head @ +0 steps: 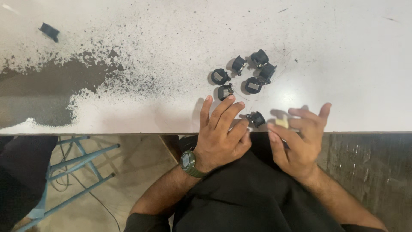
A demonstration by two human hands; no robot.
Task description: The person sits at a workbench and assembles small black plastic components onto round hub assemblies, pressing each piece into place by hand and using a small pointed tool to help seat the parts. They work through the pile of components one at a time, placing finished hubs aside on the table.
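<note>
Fingers point(223, 112) of the left hand point(221, 137) spread loose, released, resting over the near edge of the worktop point(343, 64), grasping nothing; a green wristwatch point(187, 161) sits on that wrist. Right hand point(298, 137) also at the near edge, palm turned up, fingers half curled; a small pale piece point(282, 123) is pinched at its fingertips, kind too small to tell. One small black round part point(256, 118) lies on the worktop between the two hands, just beside the left fingertips; touching or not, cannot tell. Five more black round parts point(244, 73) cluster a little farther in, close together, some with a pale flat face up, thin wires near them. Another black part point(224, 92) lies just beyond the left fingertips. Lone black piece point(49, 31) far left, well apart from the rest. Worktop white, with a worn dark patch point(47, 90) and speckling on the left. Blue metal stool frame point(73, 172) on the floor near left, below the worktop edge. Black clothing fills the near centre.
</note>
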